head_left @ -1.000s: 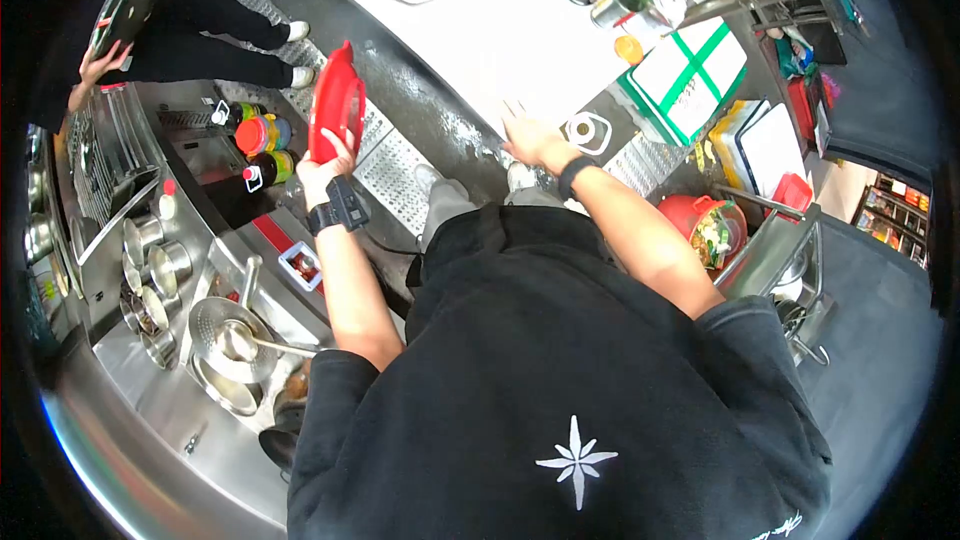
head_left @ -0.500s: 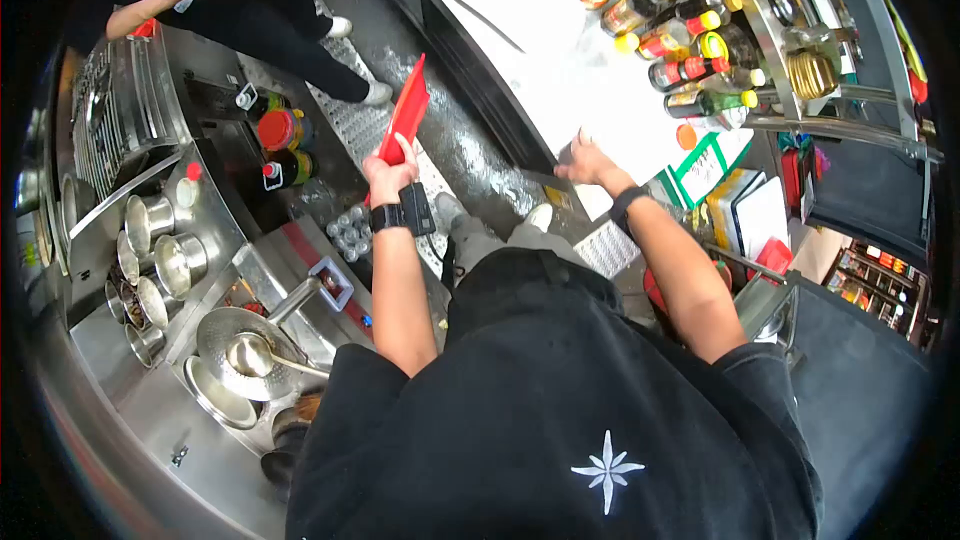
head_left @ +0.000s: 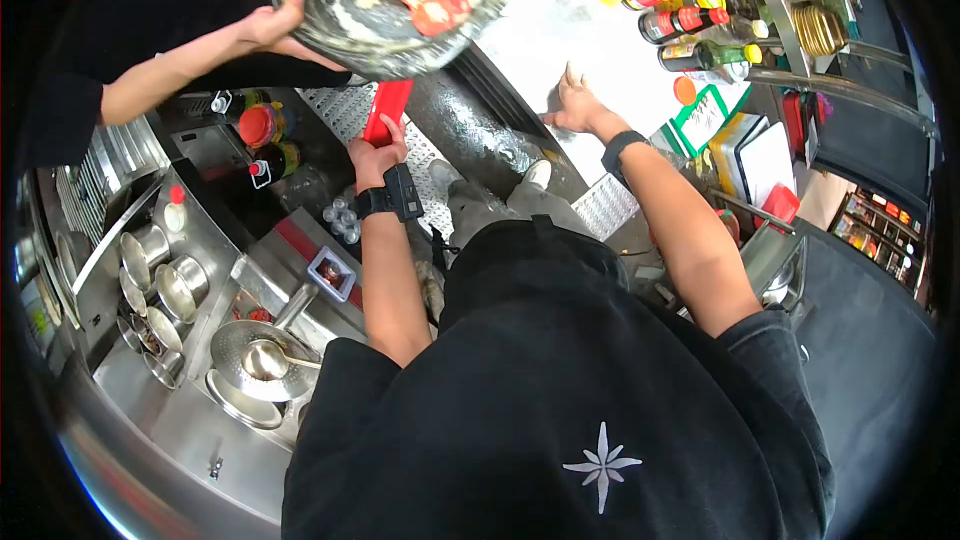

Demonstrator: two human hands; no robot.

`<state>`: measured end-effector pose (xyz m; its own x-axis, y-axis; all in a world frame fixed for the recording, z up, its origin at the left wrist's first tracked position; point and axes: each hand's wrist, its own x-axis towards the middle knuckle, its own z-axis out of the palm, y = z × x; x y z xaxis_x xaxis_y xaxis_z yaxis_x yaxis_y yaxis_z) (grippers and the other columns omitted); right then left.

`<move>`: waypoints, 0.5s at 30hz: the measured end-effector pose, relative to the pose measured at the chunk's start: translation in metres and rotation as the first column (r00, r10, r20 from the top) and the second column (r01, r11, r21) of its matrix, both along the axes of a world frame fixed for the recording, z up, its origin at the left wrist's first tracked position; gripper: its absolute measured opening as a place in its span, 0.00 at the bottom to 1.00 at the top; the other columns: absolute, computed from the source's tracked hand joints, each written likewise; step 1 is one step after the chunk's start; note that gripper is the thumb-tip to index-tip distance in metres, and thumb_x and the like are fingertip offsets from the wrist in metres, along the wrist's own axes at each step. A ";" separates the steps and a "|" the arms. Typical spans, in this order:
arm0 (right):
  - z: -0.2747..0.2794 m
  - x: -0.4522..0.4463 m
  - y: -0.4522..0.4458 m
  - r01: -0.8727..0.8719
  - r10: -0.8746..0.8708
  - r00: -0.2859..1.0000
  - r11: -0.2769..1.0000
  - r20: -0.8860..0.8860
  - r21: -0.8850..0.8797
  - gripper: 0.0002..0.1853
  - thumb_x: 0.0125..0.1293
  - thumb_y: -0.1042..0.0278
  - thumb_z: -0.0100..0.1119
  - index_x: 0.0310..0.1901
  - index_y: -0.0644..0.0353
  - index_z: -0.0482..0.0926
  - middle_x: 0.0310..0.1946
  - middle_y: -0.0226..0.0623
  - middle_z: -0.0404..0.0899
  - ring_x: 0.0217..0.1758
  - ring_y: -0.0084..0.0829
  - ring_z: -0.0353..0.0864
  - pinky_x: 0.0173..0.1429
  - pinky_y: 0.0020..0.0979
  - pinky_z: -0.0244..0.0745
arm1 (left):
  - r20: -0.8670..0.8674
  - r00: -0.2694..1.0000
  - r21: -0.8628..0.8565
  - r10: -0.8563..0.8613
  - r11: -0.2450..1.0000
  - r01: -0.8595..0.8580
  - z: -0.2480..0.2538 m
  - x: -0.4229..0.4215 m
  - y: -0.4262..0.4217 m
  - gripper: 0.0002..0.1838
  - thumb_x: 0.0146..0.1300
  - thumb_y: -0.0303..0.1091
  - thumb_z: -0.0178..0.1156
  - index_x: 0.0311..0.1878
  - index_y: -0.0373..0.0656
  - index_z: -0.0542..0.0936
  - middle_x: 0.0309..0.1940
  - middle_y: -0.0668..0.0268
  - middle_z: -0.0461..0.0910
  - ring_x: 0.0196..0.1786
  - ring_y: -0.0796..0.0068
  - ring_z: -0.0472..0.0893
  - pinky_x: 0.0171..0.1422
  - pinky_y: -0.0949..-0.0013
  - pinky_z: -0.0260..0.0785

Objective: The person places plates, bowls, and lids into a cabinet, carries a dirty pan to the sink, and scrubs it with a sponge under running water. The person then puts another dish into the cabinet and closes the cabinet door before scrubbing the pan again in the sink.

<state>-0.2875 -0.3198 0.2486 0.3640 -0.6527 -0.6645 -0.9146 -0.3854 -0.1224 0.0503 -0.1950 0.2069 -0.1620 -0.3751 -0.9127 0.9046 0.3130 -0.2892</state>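
My left hand (head_left: 378, 148) is closed around the near end of a flat red plastic piece (head_left: 389, 105), held out over the floor. Its far end is hidden under a large bowl, so I cannot tell its kind. That bowl (head_left: 395, 65), with pale residue inside, is in a co-worker's hand (head_left: 268, 30). A red spoon (head_left: 440, 12) lies in it. My right hand (head_left: 578, 105) is at the edge of the white counter (head_left: 560, 25), fingers apart, with nothing visible in it. Both my wrists wear black bands.
Sauce bottles (head_left: 685, 25) crowd the counter's far right, below a metal shelf. A green-framed sheet (head_left: 700, 120) lies near them. On my left, a steel station holds metal pots (head_left: 180, 285), a perforated strainer (head_left: 232, 345) and a ladle (head_left: 265, 360). The floor (head_left: 455, 105) looks wet.
The co-worker's bowl has come in from the upper left and now covers the far part of the red piece. My right hand has shifted slightly up along the counter edge.
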 end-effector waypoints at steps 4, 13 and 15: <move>-0.002 -0.021 -0.014 0.408 -0.648 0.526 0.760 0.550 0.506 0.41 0.62 0.48 0.59 0.68 0.69 0.59 0.68 0.56 0.58 0.69 0.56 0.61 0.74 0.43 0.55 | -0.028 0.998 -0.026 -0.049 0.999 0.048 -0.006 -0.009 0.000 0.23 0.57 0.32 0.48 0.53 0.27 0.71 0.49 0.41 0.68 0.49 0.50 0.71 0.35 0.68 0.84; 0.098 0.013 0.003 0.358 -0.702 -0.549 0.293 0.454 0.887 0.13 0.60 0.69 0.61 0.43 0.67 0.75 0.34 0.41 0.80 0.33 0.24 0.80 0.35 0.28 0.80 | 0.091 0.972 0.101 -0.215 0.973 0.206 -0.014 -0.027 -0.007 0.21 0.58 0.29 0.47 0.54 0.27 0.73 0.52 0.42 0.71 0.53 0.47 0.70 0.36 0.68 0.84; 0.071 0.005 0.001 0.525 -0.710 -0.399 0.343 0.581 0.779 0.14 0.59 0.69 0.61 0.44 0.66 0.74 0.32 0.38 0.78 0.29 0.24 0.77 0.31 0.26 0.75 | 0.067 0.970 0.110 -0.232 0.968 0.224 -0.006 -0.031 -0.012 0.21 0.59 0.31 0.47 0.52 0.27 0.73 0.51 0.42 0.70 0.53 0.46 0.69 0.35 0.69 0.84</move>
